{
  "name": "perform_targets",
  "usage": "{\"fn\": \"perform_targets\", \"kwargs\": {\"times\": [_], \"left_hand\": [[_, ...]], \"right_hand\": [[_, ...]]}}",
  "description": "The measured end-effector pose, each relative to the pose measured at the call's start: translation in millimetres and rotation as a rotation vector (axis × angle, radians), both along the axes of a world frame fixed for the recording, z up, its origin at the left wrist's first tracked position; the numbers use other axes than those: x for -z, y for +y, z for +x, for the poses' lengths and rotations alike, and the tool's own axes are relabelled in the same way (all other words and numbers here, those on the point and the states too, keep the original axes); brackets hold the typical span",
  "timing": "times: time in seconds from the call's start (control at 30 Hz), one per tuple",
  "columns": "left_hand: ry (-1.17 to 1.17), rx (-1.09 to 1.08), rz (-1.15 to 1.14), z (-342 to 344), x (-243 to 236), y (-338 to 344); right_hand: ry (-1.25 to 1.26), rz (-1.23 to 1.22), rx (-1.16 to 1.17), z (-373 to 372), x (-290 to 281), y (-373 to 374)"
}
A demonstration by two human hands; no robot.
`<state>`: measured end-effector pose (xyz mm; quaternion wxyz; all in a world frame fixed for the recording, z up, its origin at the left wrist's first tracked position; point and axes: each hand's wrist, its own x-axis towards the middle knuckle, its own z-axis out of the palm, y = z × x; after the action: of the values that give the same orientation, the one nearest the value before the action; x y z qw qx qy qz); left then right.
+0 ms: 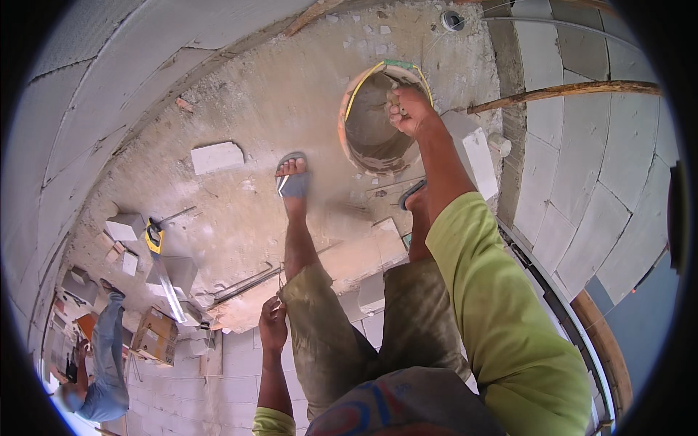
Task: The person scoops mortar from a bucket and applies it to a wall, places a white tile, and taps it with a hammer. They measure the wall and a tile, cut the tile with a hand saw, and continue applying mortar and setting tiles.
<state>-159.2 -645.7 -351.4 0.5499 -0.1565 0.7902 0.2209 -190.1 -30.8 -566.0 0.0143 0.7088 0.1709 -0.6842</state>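
A round bucket (342,138) with a yellow handle and a green-wrapped stretch on it stands on the floor ahead of me, with grey wet mortar (367,123) inside. Over its right side reaches my right hand (411,110), fingers curled closed. Whatever they may hold is hidden by the hand or too small to name. Beside my left knee hangs my left hand (273,325), its fingers drawn in close to the trouser leg (309,305). No object shows in it.
A pale block (472,152) stands right of the bucket; another (218,158) lies left of my foot. A yellow-handled handsaw (163,269) rests among blocks at left, near a cardboard box (155,336). Another person (109,363) is at far lower left. Block walls (567,160) rise around.
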Motion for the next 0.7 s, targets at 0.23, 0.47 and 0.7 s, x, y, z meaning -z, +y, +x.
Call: {"fn": "perform_targets", "kwargs": {"times": [0.23, 0.47, 0.7], "left_hand": [[-0.087, 0.009, 0.073, 40.8, 3.8, -20.3], [-0.066, 0.003, 0.090, 39.1, -2.9, 8.9], [0.008, -0.122, 0.118, 59.2, -2.5, -1.5]], "right_hand": [[0.036, 0.237, -1.718, 34.6, 7.6, -56.0], [0.004, 0.439, -2.518, 97.5, 4.5, -68.2], [-0.496, 0.387, -2.717, 62.2, -75.7, -15.0]]}}
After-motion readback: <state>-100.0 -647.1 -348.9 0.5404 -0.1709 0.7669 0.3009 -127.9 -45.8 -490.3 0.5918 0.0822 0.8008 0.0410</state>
